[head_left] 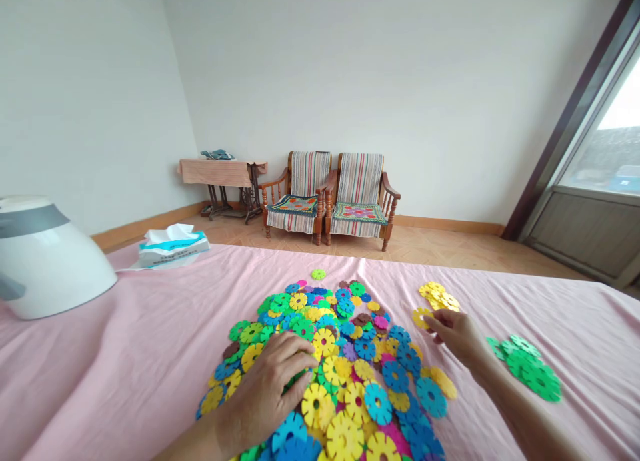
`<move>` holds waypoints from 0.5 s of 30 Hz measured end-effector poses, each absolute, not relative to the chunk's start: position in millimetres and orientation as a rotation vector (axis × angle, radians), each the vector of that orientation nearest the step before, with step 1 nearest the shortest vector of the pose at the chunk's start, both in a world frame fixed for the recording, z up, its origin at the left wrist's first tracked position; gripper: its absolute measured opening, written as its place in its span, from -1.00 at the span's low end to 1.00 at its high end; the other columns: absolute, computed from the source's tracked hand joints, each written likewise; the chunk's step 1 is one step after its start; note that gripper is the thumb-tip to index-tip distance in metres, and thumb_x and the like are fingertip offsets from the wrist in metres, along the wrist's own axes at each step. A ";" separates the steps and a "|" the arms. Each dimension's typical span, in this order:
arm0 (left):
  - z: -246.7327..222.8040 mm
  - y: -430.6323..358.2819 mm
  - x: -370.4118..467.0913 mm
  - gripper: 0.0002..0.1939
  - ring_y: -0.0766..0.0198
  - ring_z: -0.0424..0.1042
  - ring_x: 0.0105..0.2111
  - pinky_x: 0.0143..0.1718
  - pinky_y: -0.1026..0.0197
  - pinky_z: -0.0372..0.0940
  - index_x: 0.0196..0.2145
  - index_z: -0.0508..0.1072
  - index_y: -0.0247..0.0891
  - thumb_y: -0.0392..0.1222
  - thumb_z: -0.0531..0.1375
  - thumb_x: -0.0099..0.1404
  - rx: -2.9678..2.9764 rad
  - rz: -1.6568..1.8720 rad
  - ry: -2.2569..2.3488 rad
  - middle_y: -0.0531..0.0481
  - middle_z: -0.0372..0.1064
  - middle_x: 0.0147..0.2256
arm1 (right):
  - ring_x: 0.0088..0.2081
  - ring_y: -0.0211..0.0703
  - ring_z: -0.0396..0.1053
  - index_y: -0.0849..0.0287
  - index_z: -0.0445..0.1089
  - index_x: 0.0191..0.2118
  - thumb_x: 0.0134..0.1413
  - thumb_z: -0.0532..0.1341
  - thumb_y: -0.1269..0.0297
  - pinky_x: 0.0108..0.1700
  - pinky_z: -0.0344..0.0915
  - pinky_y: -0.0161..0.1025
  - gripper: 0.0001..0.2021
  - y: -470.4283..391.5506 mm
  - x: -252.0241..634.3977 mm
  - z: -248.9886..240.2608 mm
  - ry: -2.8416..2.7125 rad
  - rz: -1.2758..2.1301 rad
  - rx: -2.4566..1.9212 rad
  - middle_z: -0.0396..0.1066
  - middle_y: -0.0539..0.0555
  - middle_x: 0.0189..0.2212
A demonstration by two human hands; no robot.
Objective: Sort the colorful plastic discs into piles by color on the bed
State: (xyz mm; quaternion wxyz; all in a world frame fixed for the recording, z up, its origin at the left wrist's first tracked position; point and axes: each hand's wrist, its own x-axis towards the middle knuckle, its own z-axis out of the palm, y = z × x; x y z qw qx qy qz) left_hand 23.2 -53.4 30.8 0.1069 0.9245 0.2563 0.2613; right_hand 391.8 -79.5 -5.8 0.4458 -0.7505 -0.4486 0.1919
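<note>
A large heap of notched plastic discs in yellow, blue, green and other colours spreads over the table in front of me. My left hand rests on the heap's left part, fingers curved and thumb apart, with discs showing beneath. Between the thumb and fingers of my right hand is a yellow notched disc. It is just beside a small yellow pile to the right of the heap. A separate green pile lies farther right, beyond my right forearm.
A pink cloth covers the table. On the left stand a white and grey kettle and a tissue pack. One light green disc lies apart behind the heap. Two wooden armchairs and a cloth-covered sewing table stand by the wall.
</note>
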 end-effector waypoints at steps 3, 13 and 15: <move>32.1 -53.7 23.6 -0.81 0.21 0.36 -0.13 0.04 0.09 0.20 -0.19 0.44 -0.17 -0.38 0.10 0.33 2.725 0.785 0.741 0.01 0.40 -0.19 | -0.58 -0.08 0.44 0.21 0.36 -0.47 -0.17 0.15 0.07 -0.54 0.27 -0.23 -0.73 -75.2 423.7 -9.7 -0.953 0.395 -1.951 0.49 0.16 -0.57; 31.9 -54.1 23.2 -0.82 0.21 0.37 -0.14 0.02 0.09 0.23 -0.19 0.47 -0.17 -0.36 0.12 0.32 2.721 0.823 0.734 0.00 0.41 -0.20 | -0.53 -0.06 0.49 0.17 0.40 -0.37 -0.06 0.11 0.14 -0.48 0.31 -0.22 -0.77 -73.1 408.2 -7.9 -0.996 0.278 -1.999 0.54 0.14 -0.49; 31.9 -53.9 23.3 -0.83 0.20 0.36 -0.13 0.02 0.09 0.22 -0.19 0.47 -0.17 -0.36 0.12 0.33 2.711 0.818 0.727 0.00 0.42 -0.19 | -0.53 -0.12 0.46 0.15 0.42 -0.41 -0.03 0.12 0.12 -0.46 0.31 -0.25 -0.77 -69.8 377.9 -6.4 -1.147 0.345 -1.918 0.51 0.06 -0.55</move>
